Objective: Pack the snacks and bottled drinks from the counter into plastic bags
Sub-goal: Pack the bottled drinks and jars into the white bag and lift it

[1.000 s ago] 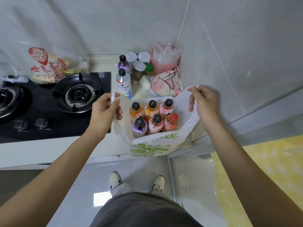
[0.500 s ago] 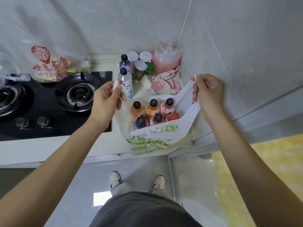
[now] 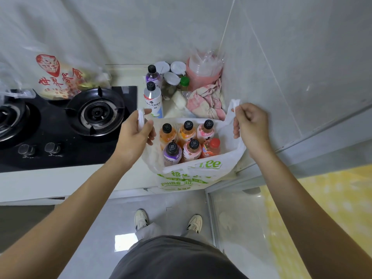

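A white plastic bag [image 3: 193, 174] with green print stands open on the counter edge. Several bottled drinks stand upright inside it, among them an orange one [image 3: 168, 133], a purple one [image 3: 172, 153] and a red-capped one [image 3: 212, 148]. My left hand [image 3: 134, 135] pinches the bag's left handle. My right hand [image 3: 250, 123] grips the right handle and holds it up. Behind the bag, two more bottles stand on the counter: a white-labelled one [image 3: 153, 100] and a purple one [image 3: 152, 76].
A black gas hob [image 3: 66, 125] fills the counter to the left, with a clear printed bag of snacks [image 3: 62, 79] behind it. Jars with white lids [image 3: 171, 77], a pink container [image 3: 203, 75] and a pink cloth [image 3: 207, 101] crowd the back corner against the tiled wall.
Both hands lifted the bag handles up and then came back down and apart, so the bag mouth is open wide again. The bottles inside have stayed put.
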The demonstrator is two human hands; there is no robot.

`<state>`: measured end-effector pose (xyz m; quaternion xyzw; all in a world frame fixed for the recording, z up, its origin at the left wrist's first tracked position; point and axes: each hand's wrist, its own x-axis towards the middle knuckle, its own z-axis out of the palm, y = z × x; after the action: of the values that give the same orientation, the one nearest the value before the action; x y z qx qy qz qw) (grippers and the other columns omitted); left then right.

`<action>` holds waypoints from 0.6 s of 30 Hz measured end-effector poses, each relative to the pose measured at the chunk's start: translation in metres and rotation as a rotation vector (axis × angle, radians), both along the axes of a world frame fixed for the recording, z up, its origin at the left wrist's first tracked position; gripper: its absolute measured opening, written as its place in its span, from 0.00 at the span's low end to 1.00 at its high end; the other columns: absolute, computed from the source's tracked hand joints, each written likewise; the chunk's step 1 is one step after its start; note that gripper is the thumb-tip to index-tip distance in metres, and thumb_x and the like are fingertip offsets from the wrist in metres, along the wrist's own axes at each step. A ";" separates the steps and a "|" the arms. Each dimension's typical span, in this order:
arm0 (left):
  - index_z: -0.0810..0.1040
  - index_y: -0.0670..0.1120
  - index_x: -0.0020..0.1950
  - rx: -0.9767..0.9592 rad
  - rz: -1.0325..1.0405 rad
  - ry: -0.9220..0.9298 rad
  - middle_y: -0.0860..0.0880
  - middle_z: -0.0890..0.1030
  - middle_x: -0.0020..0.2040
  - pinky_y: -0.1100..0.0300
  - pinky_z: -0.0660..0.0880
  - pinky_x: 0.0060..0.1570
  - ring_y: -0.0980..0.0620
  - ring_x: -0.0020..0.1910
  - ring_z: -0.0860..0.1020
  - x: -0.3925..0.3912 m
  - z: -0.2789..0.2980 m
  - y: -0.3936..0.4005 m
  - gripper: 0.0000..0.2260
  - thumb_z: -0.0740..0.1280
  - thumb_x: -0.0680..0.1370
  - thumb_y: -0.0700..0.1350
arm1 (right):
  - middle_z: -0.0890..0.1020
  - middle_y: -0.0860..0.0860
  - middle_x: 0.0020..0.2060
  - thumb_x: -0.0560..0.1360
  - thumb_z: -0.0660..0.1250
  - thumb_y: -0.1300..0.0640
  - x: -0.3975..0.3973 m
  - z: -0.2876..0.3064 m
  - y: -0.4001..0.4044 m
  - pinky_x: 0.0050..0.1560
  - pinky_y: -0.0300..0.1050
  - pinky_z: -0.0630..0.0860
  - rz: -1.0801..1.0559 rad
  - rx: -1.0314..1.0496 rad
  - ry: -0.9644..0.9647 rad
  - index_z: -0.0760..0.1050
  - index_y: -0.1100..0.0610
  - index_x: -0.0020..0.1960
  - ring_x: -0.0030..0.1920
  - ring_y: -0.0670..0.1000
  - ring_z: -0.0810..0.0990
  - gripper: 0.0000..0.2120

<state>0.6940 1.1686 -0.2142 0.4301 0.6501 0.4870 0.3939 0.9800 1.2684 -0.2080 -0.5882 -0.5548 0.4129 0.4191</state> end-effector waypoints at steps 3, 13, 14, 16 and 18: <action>0.76 0.46 0.66 -0.019 0.028 0.036 0.47 0.80 0.38 0.54 0.80 0.42 0.54 0.38 0.79 0.000 -0.007 -0.009 0.12 0.63 0.83 0.38 | 0.77 0.52 0.29 0.82 0.63 0.59 0.006 -0.010 -0.005 0.30 0.51 0.74 -0.026 -0.001 -0.091 0.74 0.49 0.44 0.25 0.53 0.73 0.09; 0.74 0.38 0.65 0.389 -0.080 0.777 0.44 0.75 0.59 0.48 0.72 0.55 0.43 0.57 0.72 0.027 -0.009 -0.059 0.17 0.72 0.78 0.41 | 0.75 0.59 0.57 0.75 0.69 0.67 0.010 0.001 -0.056 0.60 0.59 0.74 -0.070 0.626 -0.487 0.74 0.64 0.61 0.59 0.60 0.75 0.16; 0.75 0.40 0.64 0.368 -0.200 0.799 0.45 0.76 0.58 0.49 0.73 0.54 0.44 0.56 0.74 0.032 -0.016 -0.062 0.16 0.71 0.79 0.42 | 0.77 0.59 0.54 0.75 0.69 0.67 0.008 -0.001 -0.064 0.58 0.58 0.75 0.003 0.671 -0.492 0.76 0.64 0.58 0.57 0.60 0.76 0.11; 0.76 0.43 0.63 0.275 -0.374 0.892 0.48 0.78 0.57 0.49 0.74 0.51 0.44 0.54 0.76 0.041 -0.035 -0.065 0.15 0.71 0.79 0.47 | 0.80 0.55 0.48 0.76 0.68 0.66 0.006 -0.014 -0.076 0.53 0.58 0.74 0.187 0.690 -0.563 0.79 0.62 0.50 0.50 0.58 0.79 0.04; 0.76 0.45 0.62 0.162 -0.465 1.032 0.48 0.79 0.54 0.50 0.75 0.47 0.44 0.52 0.77 0.046 -0.054 -0.066 0.17 0.72 0.76 0.50 | 0.80 0.50 0.46 0.75 0.68 0.60 0.008 -0.031 -0.084 0.57 0.57 0.73 0.301 0.564 -0.721 0.79 0.58 0.49 0.49 0.56 0.80 0.04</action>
<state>0.7402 1.1028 -0.2686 0.7727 0.6072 0.1628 0.0879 0.9879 1.1841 -0.2388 -0.4706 -0.8340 0.0723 0.2789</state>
